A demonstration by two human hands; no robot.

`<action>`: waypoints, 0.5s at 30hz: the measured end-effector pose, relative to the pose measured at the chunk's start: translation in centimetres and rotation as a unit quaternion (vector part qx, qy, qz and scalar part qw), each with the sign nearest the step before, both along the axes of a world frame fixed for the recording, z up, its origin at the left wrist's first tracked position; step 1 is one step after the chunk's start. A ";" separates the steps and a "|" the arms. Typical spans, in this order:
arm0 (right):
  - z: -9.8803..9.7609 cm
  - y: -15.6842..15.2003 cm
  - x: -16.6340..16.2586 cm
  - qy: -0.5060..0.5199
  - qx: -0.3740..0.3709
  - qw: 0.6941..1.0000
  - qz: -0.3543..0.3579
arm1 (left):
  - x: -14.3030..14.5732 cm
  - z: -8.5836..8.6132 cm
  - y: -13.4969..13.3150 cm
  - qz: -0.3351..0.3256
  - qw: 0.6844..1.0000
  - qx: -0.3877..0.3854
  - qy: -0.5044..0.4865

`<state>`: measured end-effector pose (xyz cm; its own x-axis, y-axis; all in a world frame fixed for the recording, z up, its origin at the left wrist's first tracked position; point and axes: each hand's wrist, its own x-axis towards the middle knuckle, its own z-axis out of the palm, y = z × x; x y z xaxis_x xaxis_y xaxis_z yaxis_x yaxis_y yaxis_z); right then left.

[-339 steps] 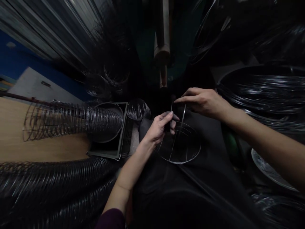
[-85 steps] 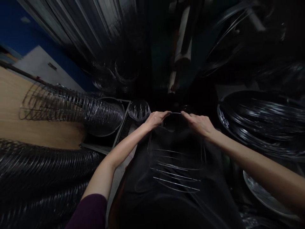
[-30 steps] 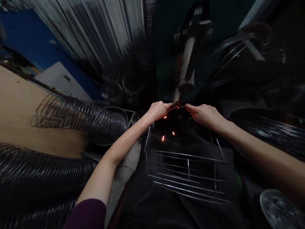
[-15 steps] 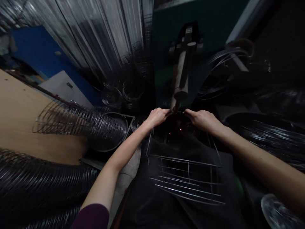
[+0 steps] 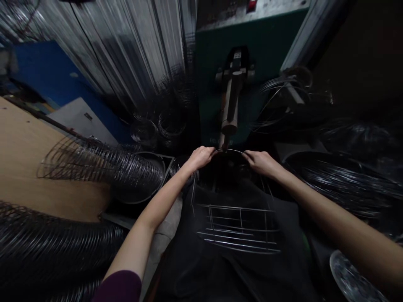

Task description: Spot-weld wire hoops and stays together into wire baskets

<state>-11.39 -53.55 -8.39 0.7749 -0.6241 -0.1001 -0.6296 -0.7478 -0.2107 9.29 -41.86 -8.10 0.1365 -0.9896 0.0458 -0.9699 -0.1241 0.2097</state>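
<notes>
A round wire basket frame (image 5: 238,227) rests over my dark-aproned lap, its far rim held up under the tip of a welding electrode arm (image 5: 228,110). My left hand (image 5: 200,157) is closed on the rim just left of the electrode. My right hand (image 5: 259,162) is closed on the same rim just right of it. The basket's near side shows several horizontal wires and a few short uprights. The rim section between my hands sits right at the electrode tip.
A green welding machine (image 5: 248,50) stands ahead. Long rows of nested wire frames (image 5: 103,161) lie on a wooden board (image 5: 19,159) to the left, more (image 5: 47,247) at lower left. Coiled wire rings (image 5: 343,180) pile up on the right. A blue wall panel (image 5: 47,79) is far left.
The sparks seen under the electrode a second ago have died out. Both hands keep their grip on the rim; the view has tilted up, showing more of the machine.
</notes>
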 end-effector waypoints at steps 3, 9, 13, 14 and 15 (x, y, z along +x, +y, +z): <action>0.5 0.3 0.4 0.005 0.000 1.000 -0.007 | 0.3 -0.1 0.1 -0.001 1.000 -0.002 0.003; 1.9 0.8 -0.2 0.007 0.039 0.999 -0.004 | 0.6 -0.7 -0.5 -0.003 0.999 0.005 0.043; 0.5 1.7 -1.5 0.052 0.053 0.996 -0.044 | 0.2 -0.3 -0.6 0.001 0.998 0.004 0.069; 0.1 2.2 -1.8 0.059 0.045 0.996 -0.047 | 0.3 -0.2 -0.1 -0.001 0.996 0.009 0.085; -0.3 2.9 -2.2 0.059 0.037 0.996 -0.048 | 0.6 -0.3 0.8 -0.008 0.993 0.013 0.113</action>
<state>-13.57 -50.68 -8.72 0.6918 -0.6823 -0.2366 -0.7213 -0.6679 -0.1831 9.84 -41.06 -8.36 0.1253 -0.9921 -0.0097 -0.9003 -0.1178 0.4190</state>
